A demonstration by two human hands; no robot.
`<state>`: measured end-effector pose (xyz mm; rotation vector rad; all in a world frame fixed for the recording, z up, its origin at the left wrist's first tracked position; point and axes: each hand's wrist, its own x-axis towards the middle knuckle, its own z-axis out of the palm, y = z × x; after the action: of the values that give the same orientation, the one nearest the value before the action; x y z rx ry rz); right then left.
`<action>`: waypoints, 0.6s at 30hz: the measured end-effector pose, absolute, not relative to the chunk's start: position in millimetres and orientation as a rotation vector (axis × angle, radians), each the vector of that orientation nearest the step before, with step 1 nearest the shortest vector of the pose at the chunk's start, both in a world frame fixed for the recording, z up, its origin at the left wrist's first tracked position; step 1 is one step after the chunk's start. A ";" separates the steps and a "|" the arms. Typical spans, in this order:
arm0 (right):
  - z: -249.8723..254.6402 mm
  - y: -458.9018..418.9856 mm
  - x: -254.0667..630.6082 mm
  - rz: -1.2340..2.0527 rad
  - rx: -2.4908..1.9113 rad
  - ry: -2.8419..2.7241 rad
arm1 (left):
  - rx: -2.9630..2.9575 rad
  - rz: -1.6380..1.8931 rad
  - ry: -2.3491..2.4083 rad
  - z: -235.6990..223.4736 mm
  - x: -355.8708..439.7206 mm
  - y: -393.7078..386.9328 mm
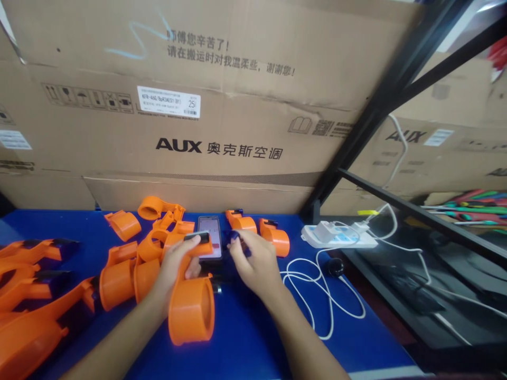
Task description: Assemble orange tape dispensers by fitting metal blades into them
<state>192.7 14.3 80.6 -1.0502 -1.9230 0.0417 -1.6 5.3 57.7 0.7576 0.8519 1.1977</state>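
Note:
My left hand (pixel 174 266) is closed around an orange plastic housing (pixel 192 306) with a wide round mouth facing me and a black piece at its far end. My right hand (pixel 253 264) pinches a small dark blue part (pixel 233 236) just right of the housing's top end. A phone (pixel 211 237) lies flat on the blue table (pixel 245 338) under and behind both hands, its screen lit.
Several orange housings (pixel 119 279) lie left of my hands, and longer orange pieces (pixel 27 295) at the far left. Two more orange parts (pixel 273 237) sit behind my right hand. A white power strip (pixel 336 237) and looped white cable (pixel 317 285) lie right. Cardboard boxes (pixel 222 95) stand behind.

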 end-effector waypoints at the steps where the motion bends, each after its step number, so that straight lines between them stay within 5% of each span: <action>1: 82.4 16.8 196.1 0.030 -1.082 -1.882 | 0.757 1.220 0.862 58.7 -2.5 5.3; 18: 64.6 34.5 200.8 -0.165 -1.580 -2.200 | 0.790 1.272 0.954 61.2 4.4 -3.0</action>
<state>200.8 34.5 64.6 -1.5805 -2.1997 -0.1649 4.4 -3.0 61.2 0.7898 0.9537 1.2717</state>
